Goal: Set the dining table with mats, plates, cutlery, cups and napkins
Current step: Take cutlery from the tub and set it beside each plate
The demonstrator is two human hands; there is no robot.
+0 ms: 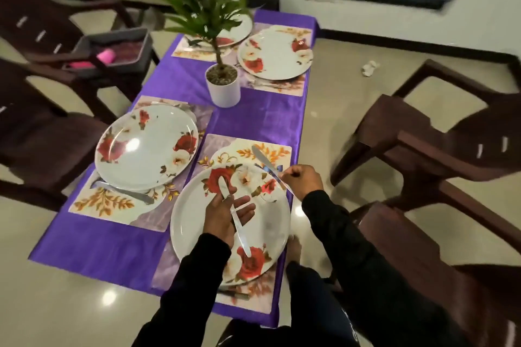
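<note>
Counter (174, 84) covered in purple cloth, four floral mats, one floral plate on each. Near-right plate (197, 222) sits on its mat (242, 146), overhanging the mat's left edge a little. Left hand (225, 213) hovers over this plate, palm half open, fingers loosely curled round a table knife (235, 220); the knife runs from the plate's red flower down toward the near rim. Right hand (303, 179) closed in a pinch on the handle of a second knife (266, 165), blade pointing far-left above the mat's far end, lifted off the surface as far as can be told. Both sleeves black.

Near-left plate (146, 146) on its mat with cutlery (124, 191) poking out from under the near edge. Far-right plate (275, 51) on its mat, a fork (267, 84) beside it at the near side. Far-left plate partly hidden behind a potted plant (222, 84) in a white pot at counter middle. Another utensil (234, 294) lies at the near edge of the near-right mat. Brown chairs (423, 155) around; grey tray (112, 51) with pink items on a left chair.
</note>
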